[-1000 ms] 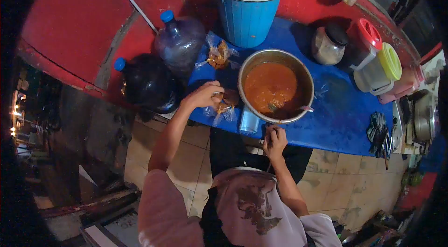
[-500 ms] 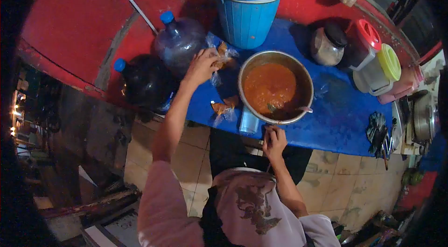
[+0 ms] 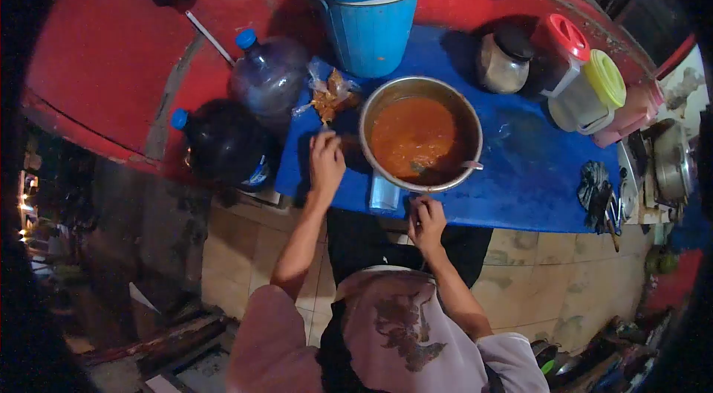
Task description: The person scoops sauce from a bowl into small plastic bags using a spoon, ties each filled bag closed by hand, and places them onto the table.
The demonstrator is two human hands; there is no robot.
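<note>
My left hand (image 3: 327,161) is over the left part of the blue table, fingers bent and drawn together, just below the small clear bags of orange-brown food (image 3: 331,99). What lies between or under its fingers is too small to make out. A round metal pot (image 3: 365,142) of orange-red sauce (image 3: 416,133) stands right of that hand, a utensil handle (image 3: 471,165) resting over its rim. My right hand (image 3: 427,223) is closed at the table's front edge below the pot; whatever it may hold is hidden. A stack of clear plastic (image 3: 384,194) lies between the hands.
Two large bottles (image 3: 269,77) with blue caps stand at the left. A blue lidded bucket (image 3: 371,29) is behind the pot. A black-lidded jar (image 3: 505,60), pitchers (image 3: 590,92) and a dark cloth (image 3: 594,189) are on the right. The blue table (image 3: 520,192) meets a red wall.
My left hand went from the lower food bag up to the upper one, then back down beside it. The lower bag no longer shows separately. My right hand stays closed; the view has shifted slightly.
</note>
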